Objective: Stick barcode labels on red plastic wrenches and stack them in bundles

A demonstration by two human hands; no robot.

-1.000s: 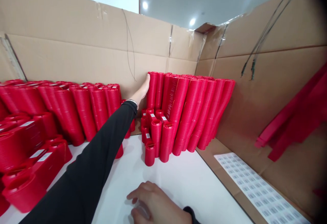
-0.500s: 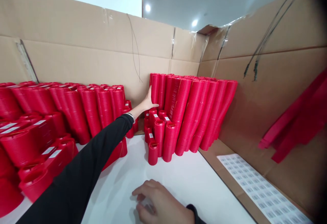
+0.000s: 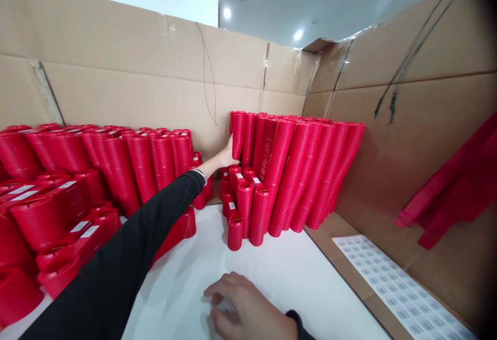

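Note:
My left hand [image 3: 227,156] reaches far forward to the back left corner of a tall stack of red boxes [image 3: 298,174] with ribbed, rounded ends. It is closed round a red ribbed box [image 3: 238,135] there, thumb at the near side, other fingers hidden behind. Below that hand stand lower red boxes with small white labels, among them a short one [image 3: 235,234] at the front. Near the bottom of the view, my right hand [image 3: 248,306] hovers over the white table [image 3: 202,262], loosely curved, thumb and fingers apart, holding nothing.
More red ribbed boxes [image 3: 120,174] are stacked on the left. Cardboard walls [image 3: 135,91] stand behind and to the right. A sheet of printed labels [image 3: 388,278] lies along the right edge, below a hanging red cloth-like piece [image 3: 446,190]. Dark thin ties [image 3: 411,55] hang above it.
The whole view has shifted slightly. My left hand sits a little lower against the red ribbed box; my right hand keeps its place over the table.

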